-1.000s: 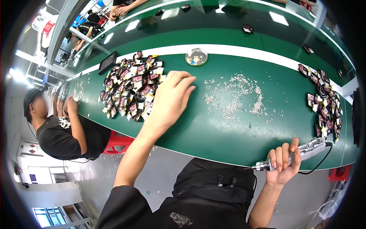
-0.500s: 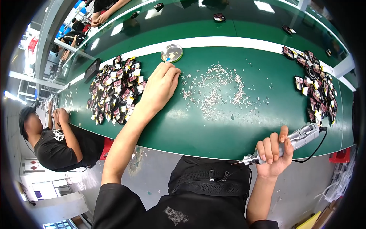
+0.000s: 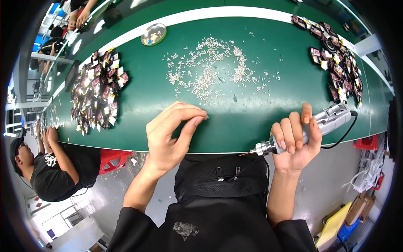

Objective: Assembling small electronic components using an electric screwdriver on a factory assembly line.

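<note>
My left hand (image 3: 170,132) is over the near edge of the green table, thumb and forefinger pinched together. Whatever sits between those fingertips is too small to make out. In my right hand (image 3: 296,138) lies a silver-grey electric screwdriver (image 3: 310,130), its bit pointing left past the table's front edge and its black cord trailing off to the right. Beyond my hands, many tiny whitish screw-like pieces (image 3: 205,75) are strewn over the table. A round shallow dish (image 3: 153,34) with small yellowish bits in it stands at the far left.
Small black parts with white tags form a heap (image 3: 98,90) on the left and another pile (image 3: 336,63) on the right. A white strip (image 3: 226,11) borders the green table (image 3: 252,122) at the back. One person (image 3: 54,168) sits at the left, beside a red stool (image 3: 113,159).
My left hand has come back from beside the dish to the table's near edge, its fingertips pinched. The screwdriver stays in my right hand. The whole view has shifted.
</note>
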A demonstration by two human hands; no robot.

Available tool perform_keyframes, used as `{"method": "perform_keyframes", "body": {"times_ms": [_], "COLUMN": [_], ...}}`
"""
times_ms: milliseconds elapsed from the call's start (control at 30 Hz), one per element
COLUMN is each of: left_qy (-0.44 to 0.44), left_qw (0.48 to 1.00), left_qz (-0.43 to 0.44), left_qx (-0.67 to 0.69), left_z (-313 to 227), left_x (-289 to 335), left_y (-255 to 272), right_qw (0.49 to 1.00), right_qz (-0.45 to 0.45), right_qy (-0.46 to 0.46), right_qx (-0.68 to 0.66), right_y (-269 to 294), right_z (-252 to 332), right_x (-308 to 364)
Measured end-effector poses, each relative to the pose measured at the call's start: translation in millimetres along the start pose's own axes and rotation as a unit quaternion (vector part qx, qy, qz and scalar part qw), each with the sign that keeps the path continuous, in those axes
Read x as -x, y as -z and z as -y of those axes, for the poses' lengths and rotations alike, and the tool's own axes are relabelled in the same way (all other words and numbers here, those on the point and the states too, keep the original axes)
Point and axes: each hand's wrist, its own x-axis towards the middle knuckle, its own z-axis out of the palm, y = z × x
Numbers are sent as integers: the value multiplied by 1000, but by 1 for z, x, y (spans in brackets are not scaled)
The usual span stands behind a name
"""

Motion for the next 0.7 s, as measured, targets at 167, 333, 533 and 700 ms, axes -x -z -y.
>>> {"method": "perform_keyframes", "body": {"times_ms": [167,333,533,700], "left_qy": [109,173,184,181], "left_qw": [958,896,859,875], "left_qz": [-12,-9,-11,4], "left_qx": [267,409,478,450], "left_z": [-24,-30,-37,-38], "left_x": [21,30,36,38], "left_y": [-21,-36,-45,-44], "right_qw": [998,994,996,996], "right_qz": [41,19,24,23], "right_qy": [40,84,90,90], "right_qx": [-37,-60,-14,-6], "right_y": [-18,-52,-54,-51], "right_z": [2,3,-2,-5], "right_x": [-2,-1,-2,2]}}
